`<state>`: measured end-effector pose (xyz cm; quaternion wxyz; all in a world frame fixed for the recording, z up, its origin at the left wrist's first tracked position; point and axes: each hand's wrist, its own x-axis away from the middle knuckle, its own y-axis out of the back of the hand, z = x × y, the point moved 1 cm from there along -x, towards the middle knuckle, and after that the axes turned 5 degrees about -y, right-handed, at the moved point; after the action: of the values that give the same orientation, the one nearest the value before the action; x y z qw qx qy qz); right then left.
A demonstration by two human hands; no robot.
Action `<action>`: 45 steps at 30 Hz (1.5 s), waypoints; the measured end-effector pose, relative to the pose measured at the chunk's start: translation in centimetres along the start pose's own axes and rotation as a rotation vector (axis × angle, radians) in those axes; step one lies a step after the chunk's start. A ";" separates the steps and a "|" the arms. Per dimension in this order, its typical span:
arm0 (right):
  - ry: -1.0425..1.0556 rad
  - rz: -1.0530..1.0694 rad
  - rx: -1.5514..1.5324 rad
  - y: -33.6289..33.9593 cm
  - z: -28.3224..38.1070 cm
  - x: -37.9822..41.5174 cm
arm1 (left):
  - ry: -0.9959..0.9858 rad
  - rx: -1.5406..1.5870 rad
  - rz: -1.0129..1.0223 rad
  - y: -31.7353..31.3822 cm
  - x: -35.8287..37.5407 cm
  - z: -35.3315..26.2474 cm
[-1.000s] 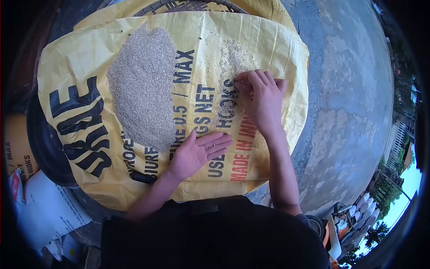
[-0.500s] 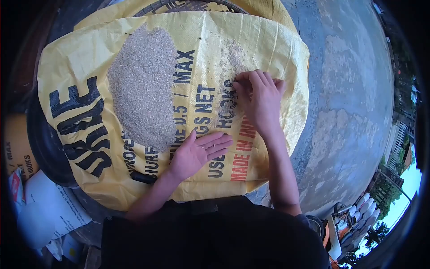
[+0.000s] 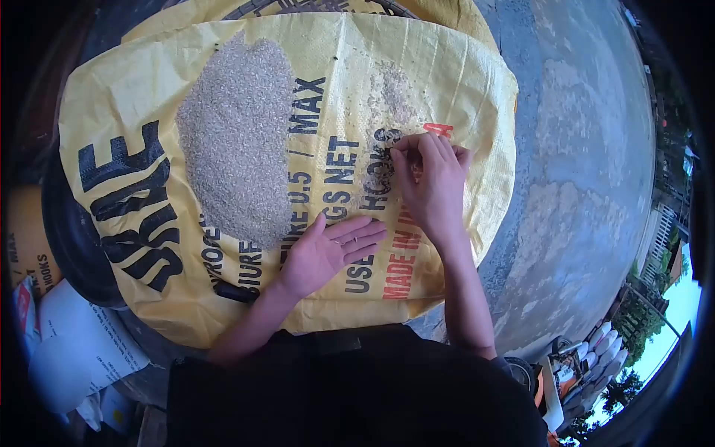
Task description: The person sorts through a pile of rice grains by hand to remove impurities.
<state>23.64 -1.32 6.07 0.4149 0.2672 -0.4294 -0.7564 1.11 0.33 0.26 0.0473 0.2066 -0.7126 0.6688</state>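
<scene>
A large heap of small pale grains (image 3: 237, 141) lies on the left half of a yellow woven sack (image 3: 320, 45) with black and red print. My left hand (image 3: 320, 253) is palm up over the lower print, its fingers stretched out and a few small pale specks on them. Over the sack's right half, my right hand (image 3: 436, 182) is bent down with thumb and fingertips curled together near the word HOOKS; what they hold, if anything, is too small to tell. Just above it lies a thin scatter of grains (image 3: 395, 93).
Beneath the sack, a woven basket rim (image 3: 387, 9) shows at the top and a black round tub (image 3: 74, 246) at the left. White printed bags (image 3: 89, 335) lie at lower left. A motorbike (image 3: 562, 365) stands at lower right, on a worn concrete floor (image 3: 581, 186).
My right hand has shifted slightly down, its thumb and fingers still curled, and a red letter now shows above it. My left hand has stayed nearly still.
</scene>
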 end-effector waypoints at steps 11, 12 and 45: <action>0.021 -0.094 0.035 -1.3 0.0 -1.3 | -0.008 -0.014 0.000 0.1 0.1 0.1; 0.024 -0.099 0.031 -1.3 -0.1 -1.2 | -0.004 -0.020 -0.002 0.0 0.1 0.0; -0.118 0.047 0.000 -1.4 1.0 3.9 | -0.023 0.061 0.023 0.2 0.0 0.3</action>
<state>20.34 -3.79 5.12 0.4064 0.2122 -0.4592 -0.7609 1.13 0.05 0.04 0.0252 0.2073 -0.6948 0.6882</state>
